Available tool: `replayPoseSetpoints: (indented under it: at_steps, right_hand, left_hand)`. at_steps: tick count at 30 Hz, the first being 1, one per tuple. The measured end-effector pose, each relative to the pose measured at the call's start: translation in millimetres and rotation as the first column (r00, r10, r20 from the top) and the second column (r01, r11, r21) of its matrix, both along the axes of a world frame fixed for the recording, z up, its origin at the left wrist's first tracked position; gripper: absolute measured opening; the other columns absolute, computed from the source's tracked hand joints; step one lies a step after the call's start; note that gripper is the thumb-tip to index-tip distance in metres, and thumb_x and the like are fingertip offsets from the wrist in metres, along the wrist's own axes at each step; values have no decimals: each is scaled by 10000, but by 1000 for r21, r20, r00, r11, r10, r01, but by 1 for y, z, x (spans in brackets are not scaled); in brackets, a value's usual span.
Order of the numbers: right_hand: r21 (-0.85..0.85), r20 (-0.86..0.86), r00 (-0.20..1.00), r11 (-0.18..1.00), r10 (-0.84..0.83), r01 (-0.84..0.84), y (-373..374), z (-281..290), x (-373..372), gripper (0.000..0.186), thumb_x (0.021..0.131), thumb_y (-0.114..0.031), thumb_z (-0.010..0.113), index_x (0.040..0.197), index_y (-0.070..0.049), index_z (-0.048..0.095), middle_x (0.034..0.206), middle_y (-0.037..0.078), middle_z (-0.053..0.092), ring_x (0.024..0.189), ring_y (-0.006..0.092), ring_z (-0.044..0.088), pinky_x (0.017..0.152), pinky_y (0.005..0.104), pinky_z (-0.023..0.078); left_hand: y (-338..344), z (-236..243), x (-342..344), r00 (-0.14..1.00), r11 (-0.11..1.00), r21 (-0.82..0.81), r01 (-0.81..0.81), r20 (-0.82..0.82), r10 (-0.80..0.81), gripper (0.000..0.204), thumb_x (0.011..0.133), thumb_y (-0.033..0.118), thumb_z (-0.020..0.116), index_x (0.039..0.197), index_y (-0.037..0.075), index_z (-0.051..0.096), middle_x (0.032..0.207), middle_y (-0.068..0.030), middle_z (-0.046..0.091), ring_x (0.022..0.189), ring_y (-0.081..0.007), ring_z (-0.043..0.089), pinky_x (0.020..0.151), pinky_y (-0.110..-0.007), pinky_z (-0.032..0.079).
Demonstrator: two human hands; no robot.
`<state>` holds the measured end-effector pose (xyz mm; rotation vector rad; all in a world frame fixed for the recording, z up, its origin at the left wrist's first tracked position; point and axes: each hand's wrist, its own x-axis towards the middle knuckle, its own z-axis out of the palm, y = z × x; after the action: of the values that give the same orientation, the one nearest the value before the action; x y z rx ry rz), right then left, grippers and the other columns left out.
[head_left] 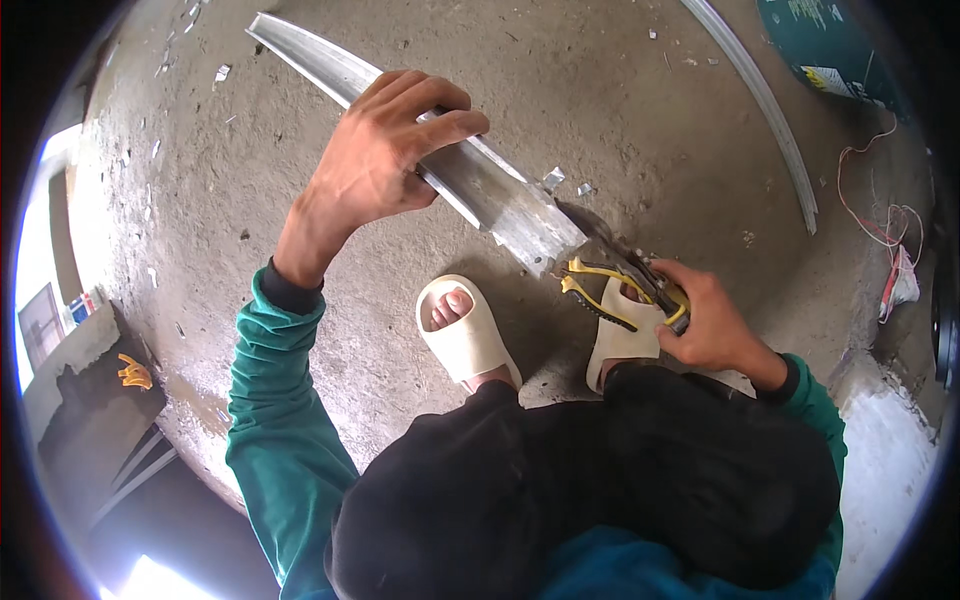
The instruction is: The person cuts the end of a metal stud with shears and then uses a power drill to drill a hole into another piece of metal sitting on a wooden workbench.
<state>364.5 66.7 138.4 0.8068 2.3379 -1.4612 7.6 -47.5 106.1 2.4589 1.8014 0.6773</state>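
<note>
My left hand (385, 145) is closed around a long silver metal channel (325, 60), which slants from the far left toward my feet. Its near end looks ragged. At lower right, my right hand (705, 315) grips a plier-like tool with yellow-and-black handles (610, 272); its exact kind is unclear. The spread yellow-and-black parts point left, close to the channel's near end. Dark metal behind the tool is hard to make out.
Small silver scraps (554, 178) lie beyond the channel's near end. Another metal strip (765, 95) is on the concrete at far right, near a green container (835, 45) and a thin wire (850, 190). My feet, in cream slides (470, 340), stand below the channel.
</note>
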Motion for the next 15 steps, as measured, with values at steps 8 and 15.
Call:
replayPoseSetpoints:
  at_steps: [8, 15]
  right_hand:
    - [-29, -34, 999, 999, -26, 25, -3, -1, -2, 558, 649, -78, 643, 1179, 64, 539, 1013, 273, 631, 931, 396, 635, 846, 379, 487]
    - [-46, 58, 997, 997, -53, 56, -5, 6, -8, 546, 642, -76, 644, 1159, 73, 554, 1003, 270, 642, 931, 374, 649, 857, 372, 486]
  left_hand:
    - [0, 4, 5, 1000, 1000, -13, 10, 21, -10, 738, 279, 138, 784, 1009, 153, 674, 1001, -40, 617, 991, -246, 607, 912, -428, 530]
    - [0, 1, 7, 999, 1000, -24, 8, 37, -7, 704, 316, 137, 773, 1014, 154, 679, 999, -42, 622, 994, -245, 605, 920, -427, 525]
